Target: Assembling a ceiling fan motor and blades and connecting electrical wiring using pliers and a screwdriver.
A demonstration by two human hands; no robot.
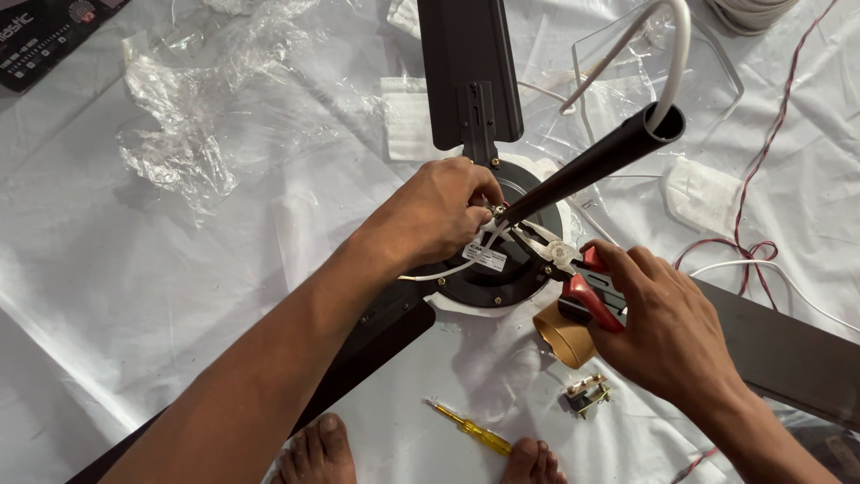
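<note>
While the right hand (pixel 663 327) grips pliers (pixel 560 255) pointing upper-left, the left hand (pixel 434 215) pinches the rod's (pixel 591 166) base.

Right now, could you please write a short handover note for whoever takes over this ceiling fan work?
Left hand pinches the small fastener at the foot of the dark down rod, on the fan motor hub.
Right hand grips red-handled pliers, tips at that same joint.
Rod sits in the hub, white cable coming out of its top.
Joint not yet finished.
Yellow screwdriver and small terminal block lie on the white sheet.
</note>
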